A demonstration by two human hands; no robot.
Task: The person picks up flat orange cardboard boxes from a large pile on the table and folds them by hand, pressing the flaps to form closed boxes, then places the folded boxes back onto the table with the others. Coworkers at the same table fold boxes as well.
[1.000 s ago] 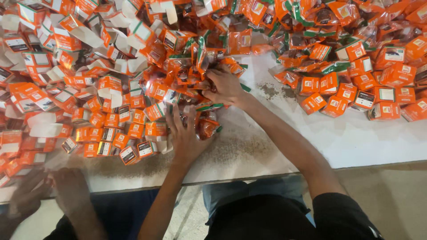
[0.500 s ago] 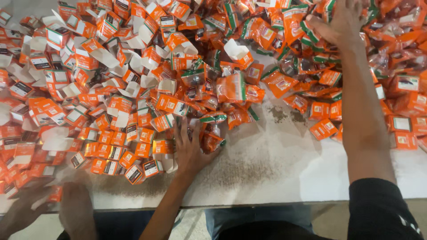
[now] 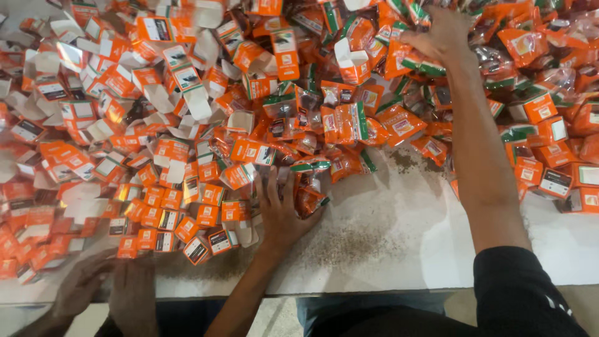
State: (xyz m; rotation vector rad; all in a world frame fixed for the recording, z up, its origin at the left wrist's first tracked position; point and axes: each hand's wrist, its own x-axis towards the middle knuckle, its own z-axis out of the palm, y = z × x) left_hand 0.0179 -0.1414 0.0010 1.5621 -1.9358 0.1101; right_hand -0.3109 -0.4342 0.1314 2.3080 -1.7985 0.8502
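Note:
My left hand [image 3: 281, 209] lies flat on the white table [image 3: 399, 240], fingers spread, touching a small orange sachet [image 3: 310, 198] and an orange carton [image 3: 239, 175] at the edge of the heap. My right hand [image 3: 440, 34] reaches far up into the pile of orange and green sachets [image 3: 368, 128], its fingers curled over several packets; whether it grips any is unclear. Small orange and white cartons [image 3: 156, 218] cover the left side, many with flaps open.
Another person's two hands [image 3: 109, 293] rest at the table's front edge, lower left, beside a row of closed cartons. More cartons and sachets [image 3: 549, 162] lie at the right. Dark crumbs speckle the bare tabletop near the middle.
My right hand has stretched from the centre of the table up to the far heap at the upper right. My left hand has stayed flat in about the same spot.

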